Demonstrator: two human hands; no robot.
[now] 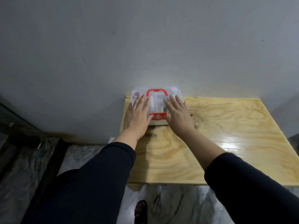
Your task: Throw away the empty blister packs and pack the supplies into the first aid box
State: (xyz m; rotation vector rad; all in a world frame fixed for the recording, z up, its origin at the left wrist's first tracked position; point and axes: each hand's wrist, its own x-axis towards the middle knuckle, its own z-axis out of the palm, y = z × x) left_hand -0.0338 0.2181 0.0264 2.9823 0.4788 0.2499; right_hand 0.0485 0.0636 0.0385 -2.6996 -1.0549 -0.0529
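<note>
A translucent white plastic first aid box (157, 107) with a red carrying handle (156, 92) and a red front latch bearing a white cross (157, 116) sits at the far left corner of a pale, glossy plywood counter (226, 135), close against the grey wall (145, 46). Its lid is down, and blurred supplies show faintly through the cloudy plastic. Both hands lie flat on the lid with fingers spread wide, gripping nothing: the left hand (137, 115) covers the left part of the lid, its thumb touching the left end of the latch, and the right hand (178, 115) covers the right part, its thumb just beside the latch's right end. Dark long sleeves (103, 175) cover both forearms. Below the counter's near edge, a foot in a dark sandal (141, 210) stands on the marbled floor (178, 206).
</note>
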